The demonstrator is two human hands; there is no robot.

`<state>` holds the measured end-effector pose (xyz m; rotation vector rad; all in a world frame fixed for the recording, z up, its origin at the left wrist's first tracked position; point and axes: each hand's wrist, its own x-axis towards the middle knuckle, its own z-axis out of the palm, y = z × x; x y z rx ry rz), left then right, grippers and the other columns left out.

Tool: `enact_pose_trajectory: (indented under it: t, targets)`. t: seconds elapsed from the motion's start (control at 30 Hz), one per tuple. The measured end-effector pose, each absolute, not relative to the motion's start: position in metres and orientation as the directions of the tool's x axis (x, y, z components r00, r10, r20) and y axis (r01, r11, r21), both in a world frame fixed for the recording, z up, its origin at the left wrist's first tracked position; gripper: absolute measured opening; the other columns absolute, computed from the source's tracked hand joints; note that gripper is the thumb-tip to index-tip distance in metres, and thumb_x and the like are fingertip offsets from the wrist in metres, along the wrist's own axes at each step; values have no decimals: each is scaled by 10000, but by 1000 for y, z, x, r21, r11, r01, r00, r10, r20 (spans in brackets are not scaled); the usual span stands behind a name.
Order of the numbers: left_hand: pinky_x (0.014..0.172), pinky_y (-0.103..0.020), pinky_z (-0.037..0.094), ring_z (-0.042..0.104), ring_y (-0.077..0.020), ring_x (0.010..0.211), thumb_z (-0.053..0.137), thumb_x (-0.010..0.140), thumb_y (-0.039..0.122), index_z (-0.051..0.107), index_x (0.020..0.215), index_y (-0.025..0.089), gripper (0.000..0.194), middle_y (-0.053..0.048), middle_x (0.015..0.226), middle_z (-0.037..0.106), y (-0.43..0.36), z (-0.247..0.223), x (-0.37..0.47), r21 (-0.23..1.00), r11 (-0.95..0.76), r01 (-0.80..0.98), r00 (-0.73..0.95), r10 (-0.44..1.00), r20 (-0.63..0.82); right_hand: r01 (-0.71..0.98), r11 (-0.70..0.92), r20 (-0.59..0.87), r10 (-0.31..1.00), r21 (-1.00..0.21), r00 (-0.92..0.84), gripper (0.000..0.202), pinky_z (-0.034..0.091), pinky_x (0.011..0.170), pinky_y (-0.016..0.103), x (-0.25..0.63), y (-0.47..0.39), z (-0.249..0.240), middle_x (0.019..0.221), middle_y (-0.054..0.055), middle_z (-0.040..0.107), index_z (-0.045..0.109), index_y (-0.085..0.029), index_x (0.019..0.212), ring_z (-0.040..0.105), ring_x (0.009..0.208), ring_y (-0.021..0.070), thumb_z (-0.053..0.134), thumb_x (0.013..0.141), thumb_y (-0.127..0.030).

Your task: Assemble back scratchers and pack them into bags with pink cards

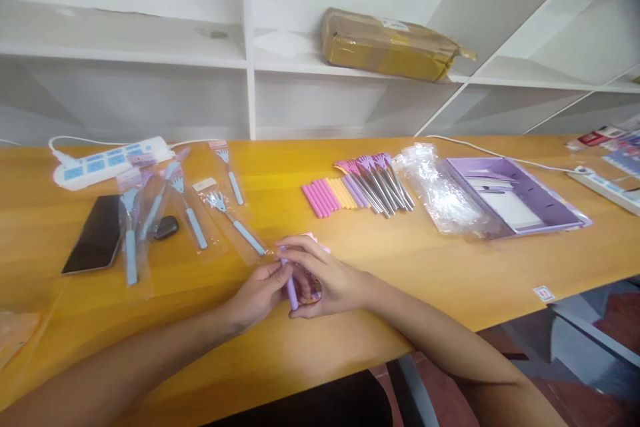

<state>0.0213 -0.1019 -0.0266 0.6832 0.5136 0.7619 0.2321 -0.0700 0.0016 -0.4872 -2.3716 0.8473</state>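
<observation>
Near the front of the table, my left hand is closed with its thumb and fingers on a purple tube-shaped handle. My right hand curls around the same handle from the other side, its fingertips over the top end and its thumb near the bottom. Something pinkish shows partly behind the right hand; I cannot make out what it is. Beyond the hands lie a row of pink, yellow and purple handle tubes and several metal-rod back scratchers with pink and purple hand-shaped heads.
To the left, blue back scratchers in clear bags lie near a dark phone, a small black object and a power strip. Clear plastic bags rest beside a purple tray on the right. A taped parcel occupies a shelf.
</observation>
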Motion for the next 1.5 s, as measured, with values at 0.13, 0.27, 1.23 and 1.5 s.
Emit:
enact_pose_trajectory:
  t: [0.13, 0.27, 1.23, 1.5]
  targets:
    - [939, -412, 553, 716, -273, 1017, 620, 1027, 649, 796, 1216, 140, 570, -166, 1106, 777, -98, -35, 14, 724, 573, -384, 726, 672, -146, 347, 744, 359, 607, -571, -709, 1095, 404, 1308, 550, 271, -37, 32, 1672, 164, 438, 272, -310, 1734, 442, 1566, 354, 907, 854, -459]
    - [905, -395, 542, 699, -255, 962, 515, 1058, 676, 793, 1199, 140, 619, -155, 1056, 759, -94, -42, 10, 735, 604, -307, 806, 576, -137, 602, 677, 249, 726, -423, -641, 1116, 305, 1330, 673, 338, 25, 51, 1702, 158, 418, 243, -304, 1746, 358, 1615, 415, 890, 857, -493]
    - [858, -359, 533, 696, -214, 883, 568, 1051, 447, 726, 1038, 199, 295, -67, 952, 748, -42, 23, -34, 976, 19, 216, 592, 793, -146, 571, 719, 660, 656, -397, -367, 244, 600, 760, 352, 290, -35, -14, 1095, 91, 647, 694, -236, 982, 687, 931, 201, 581, 953, -21]
    - [1035, -482, 504, 653, -370, 1175, 456, 1014, 325, 719, 1138, 141, 345, -202, 1190, 723, 35, 65, -182, 65, 36, 997, -50, 972, 229, 496, 769, 671, 616, -403, -411, 242, 606, 670, 299, 273, -43, -41, 1054, 74, 616, 687, -240, 1046, 677, 893, 177, 630, 954, -23]
